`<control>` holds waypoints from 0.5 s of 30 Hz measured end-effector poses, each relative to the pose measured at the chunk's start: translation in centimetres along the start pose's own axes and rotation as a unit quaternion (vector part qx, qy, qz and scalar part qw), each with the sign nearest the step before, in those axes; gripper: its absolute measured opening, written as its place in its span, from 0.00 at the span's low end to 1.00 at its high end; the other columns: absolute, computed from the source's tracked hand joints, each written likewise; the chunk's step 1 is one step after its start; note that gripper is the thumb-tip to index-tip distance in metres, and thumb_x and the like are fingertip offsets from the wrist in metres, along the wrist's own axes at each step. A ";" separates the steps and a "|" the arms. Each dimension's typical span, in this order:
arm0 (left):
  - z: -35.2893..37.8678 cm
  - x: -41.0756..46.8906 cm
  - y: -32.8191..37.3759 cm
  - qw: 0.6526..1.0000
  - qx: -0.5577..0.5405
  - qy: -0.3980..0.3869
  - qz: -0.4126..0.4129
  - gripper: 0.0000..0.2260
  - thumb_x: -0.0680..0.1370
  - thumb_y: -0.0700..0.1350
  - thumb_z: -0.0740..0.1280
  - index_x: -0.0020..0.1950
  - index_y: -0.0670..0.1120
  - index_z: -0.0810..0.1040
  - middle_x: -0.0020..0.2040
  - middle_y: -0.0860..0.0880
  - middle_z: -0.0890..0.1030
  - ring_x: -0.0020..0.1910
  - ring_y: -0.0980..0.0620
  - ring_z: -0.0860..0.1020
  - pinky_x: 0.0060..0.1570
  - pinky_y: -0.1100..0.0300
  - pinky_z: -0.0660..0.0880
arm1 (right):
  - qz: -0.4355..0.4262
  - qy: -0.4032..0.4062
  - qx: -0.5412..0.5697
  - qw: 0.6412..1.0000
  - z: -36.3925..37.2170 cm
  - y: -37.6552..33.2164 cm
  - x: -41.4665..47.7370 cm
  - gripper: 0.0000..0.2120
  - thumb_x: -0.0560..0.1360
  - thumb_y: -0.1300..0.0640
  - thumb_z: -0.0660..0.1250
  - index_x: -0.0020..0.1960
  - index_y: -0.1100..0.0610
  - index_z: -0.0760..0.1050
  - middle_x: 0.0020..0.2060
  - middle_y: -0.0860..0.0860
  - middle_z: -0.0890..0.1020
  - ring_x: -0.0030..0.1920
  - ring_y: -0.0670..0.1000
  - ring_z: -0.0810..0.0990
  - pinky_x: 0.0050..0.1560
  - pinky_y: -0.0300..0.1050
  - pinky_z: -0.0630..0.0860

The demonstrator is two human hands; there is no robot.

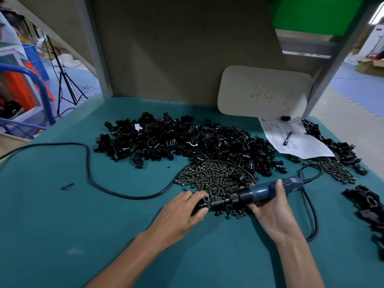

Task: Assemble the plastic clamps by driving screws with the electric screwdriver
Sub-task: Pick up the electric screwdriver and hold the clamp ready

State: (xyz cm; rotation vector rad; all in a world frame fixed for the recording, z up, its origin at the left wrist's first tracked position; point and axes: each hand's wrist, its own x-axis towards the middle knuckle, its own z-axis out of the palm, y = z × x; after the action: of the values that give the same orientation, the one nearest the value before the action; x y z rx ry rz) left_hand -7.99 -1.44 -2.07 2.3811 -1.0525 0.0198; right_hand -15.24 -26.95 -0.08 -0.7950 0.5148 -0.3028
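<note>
My left hand point(182, 210) grips a black plastic clamp point(202, 201) low over the green table, its round opening facing up. My right hand point(270, 208) holds the blue electric screwdriver point(268, 191) lying sideways, its black nose and bit point(218, 203) pointing left into the clamp's side. Just behind the two hands lies a heap of dark screws point(214, 177). A large pile of loose black clamp parts point(182, 140) spreads across the middle of the table.
The screwdriver's black cable point(89, 169) loops over the left of the table, and another loop point(311, 215) trails on the right. A paper sheet with a pen point(287, 138) lies at back right, a white board point(264, 92) behind it. Assembled clamps point(365, 204) sit at the right edge.
</note>
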 end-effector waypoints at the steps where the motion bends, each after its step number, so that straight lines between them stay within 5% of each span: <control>1: 0.0 0.0 0.0 1.000 -0.008 -0.001 -0.005 0.20 0.81 0.67 0.45 0.69 0.63 0.61 0.50 0.61 0.69 0.49 0.60 0.68 0.45 0.61 0.68 | 0.002 -0.003 0.010 1.000 0.0 0.1 0.0 0.27 0.79 0.36 0.60 0.69 0.53 0.69 0.62 0.60 0.80 0.62 0.57 0.82 0.50 0.52 0.85; 7: 0.0 0.0 0.0 1.000 -0.020 0.002 -0.014 0.21 0.81 0.67 0.44 0.70 0.62 0.61 0.51 0.59 0.70 0.50 0.60 0.69 0.49 0.59 0.71 | -0.005 -0.005 0.010 1.000 0.2 0.1 -0.2 0.31 0.76 0.35 0.62 0.71 0.53 0.69 0.62 0.60 0.81 0.62 0.57 0.83 0.50 0.51 0.84; 15: -0.1 0.0 0.2 1.000 -0.006 -0.003 -0.015 0.20 0.82 0.66 0.45 0.70 0.61 0.61 0.52 0.58 0.71 0.50 0.58 0.69 0.49 0.59 0.70 | -0.020 0.012 0.000 1.000 0.1 0.3 -0.3 0.25 0.83 0.39 0.57 0.71 0.56 0.68 0.64 0.60 0.79 0.63 0.56 0.81 0.49 0.51 0.85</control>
State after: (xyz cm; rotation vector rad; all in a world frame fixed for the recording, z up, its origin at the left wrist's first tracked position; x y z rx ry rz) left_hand -8.11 -1.47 -1.86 2.3877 -1.0161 -0.0055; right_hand -15.38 -26.59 -0.14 -0.8027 0.5207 -0.3504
